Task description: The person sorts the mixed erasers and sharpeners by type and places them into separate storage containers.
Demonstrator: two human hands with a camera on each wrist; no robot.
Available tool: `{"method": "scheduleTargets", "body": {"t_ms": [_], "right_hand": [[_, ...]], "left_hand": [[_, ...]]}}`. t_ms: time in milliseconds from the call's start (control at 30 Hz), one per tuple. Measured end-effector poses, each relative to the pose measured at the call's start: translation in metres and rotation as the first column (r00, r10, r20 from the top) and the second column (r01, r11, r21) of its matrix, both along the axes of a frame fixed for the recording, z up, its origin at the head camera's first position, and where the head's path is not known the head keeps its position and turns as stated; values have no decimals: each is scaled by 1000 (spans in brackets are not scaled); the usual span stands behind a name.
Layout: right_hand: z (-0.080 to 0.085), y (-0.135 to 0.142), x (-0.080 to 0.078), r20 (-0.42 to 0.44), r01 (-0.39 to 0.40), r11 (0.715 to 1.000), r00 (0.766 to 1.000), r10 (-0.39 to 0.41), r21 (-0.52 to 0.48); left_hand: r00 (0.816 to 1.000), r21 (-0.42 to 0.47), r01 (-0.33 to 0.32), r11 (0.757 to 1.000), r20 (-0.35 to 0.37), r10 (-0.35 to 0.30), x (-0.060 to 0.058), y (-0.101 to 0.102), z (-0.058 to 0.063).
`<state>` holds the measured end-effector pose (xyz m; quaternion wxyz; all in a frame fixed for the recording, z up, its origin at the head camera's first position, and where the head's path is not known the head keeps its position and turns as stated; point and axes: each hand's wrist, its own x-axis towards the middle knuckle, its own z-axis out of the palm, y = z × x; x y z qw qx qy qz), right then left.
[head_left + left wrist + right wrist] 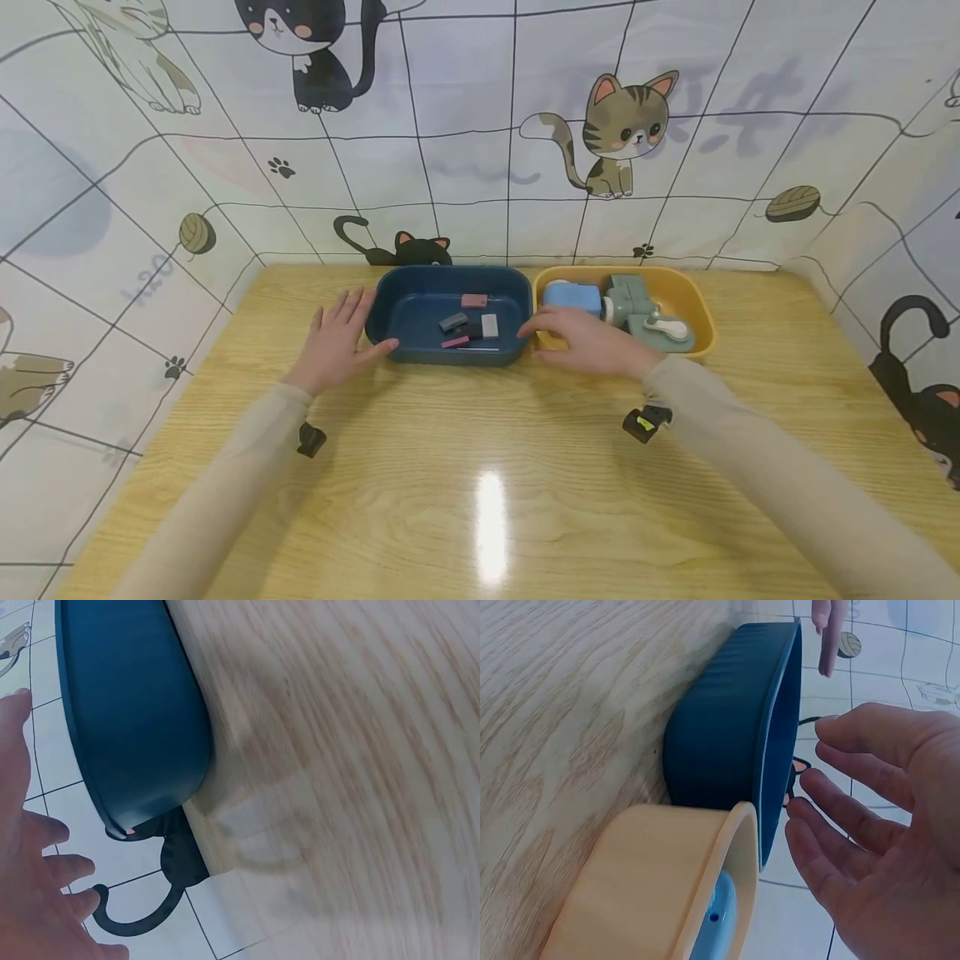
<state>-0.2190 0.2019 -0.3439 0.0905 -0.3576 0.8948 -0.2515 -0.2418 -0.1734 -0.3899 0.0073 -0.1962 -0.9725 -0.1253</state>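
Note:
A dark blue plastic bin (450, 357) stands at the back of the table with several small blocks in it. Among them are a pink block (474, 300), a grey block (453, 322), a white block (490, 326) and a thin magenta piece (455, 342). My left hand (335, 343) is at the bin's left end, fingers spread, thumb at the front rim. At the right end, my right hand (588, 340) hovers over where the two bins meet, its fingers loosely bent with nothing between them, as the right wrist view shows. It partly covers the yellow bin (707, 321).
Inside the yellow bin lie a light blue rounded object (572, 296) and a grey-green device with a white crank-like handle (670, 330). Behind both bins rises a cat-patterned cloth (465, 183). The wooden table (420, 467) stretches in front.

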Motion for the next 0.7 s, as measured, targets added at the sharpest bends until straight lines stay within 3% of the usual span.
{"method": "scheduleTargets", "body": {"t_ms": [267, 700], "right_hand": [[7, 18, 6, -25, 62, 998, 998, -62, 0], [7, 60, 20, -76, 142, 989, 987, -140, 30]], "left_hand": [[999, -34, -1, 999, -35, -1, 3, -7, 8], [1000, -54, -20, 998, -22, 19, 4, -9, 13]]}}
